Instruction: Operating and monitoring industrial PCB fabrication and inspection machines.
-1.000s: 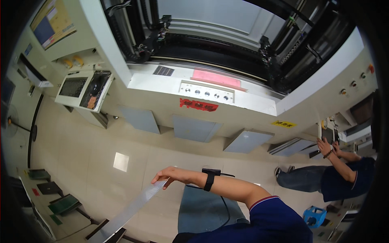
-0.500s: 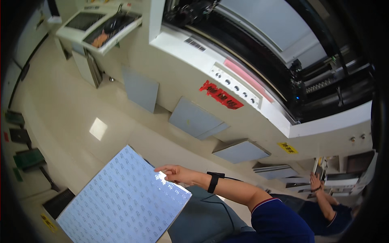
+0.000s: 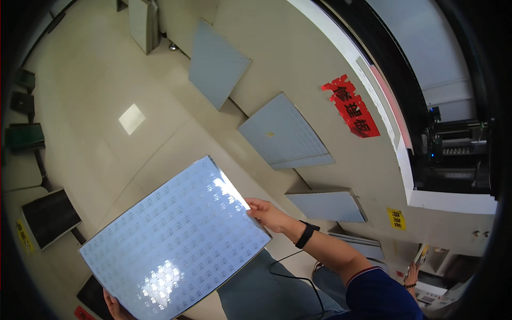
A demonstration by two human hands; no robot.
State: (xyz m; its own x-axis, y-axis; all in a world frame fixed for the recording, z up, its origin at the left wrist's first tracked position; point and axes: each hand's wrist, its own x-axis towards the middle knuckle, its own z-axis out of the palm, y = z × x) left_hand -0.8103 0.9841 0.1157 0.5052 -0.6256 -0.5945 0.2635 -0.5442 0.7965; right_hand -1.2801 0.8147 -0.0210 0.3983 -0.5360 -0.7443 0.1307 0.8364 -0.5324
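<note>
A large glossy light-blue rectangular panel (image 3: 176, 234), patterned with rows of small repeated marks, is held in front of my body. My right hand (image 3: 265, 214) pinches its right edge, the thumb over the top face and the other fingers partly hidden at the edge. At the panel's lower left edge, my left hand (image 3: 113, 308) grips from the side; only some of its fingers show. Bright light reflects off the panel's lower part and upper right edge. A black band (image 3: 308, 234) circles my right wrist.
Similar panels (image 3: 285, 130) (image 3: 218, 64) lean against the base of a large cream machine (image 3: 298, 53); more panels (image 3: 326, 206) stand farther right. Dark panels (image 3: 50, 217) stand at the left. Another person's hand (image 3: 411, 274) works at the lower right.
My view has turned, and the panel now shows more to the right with its upper edge raised. My left hand has come into sight at its lower left edge. The right hand keeps its grip.
</note>
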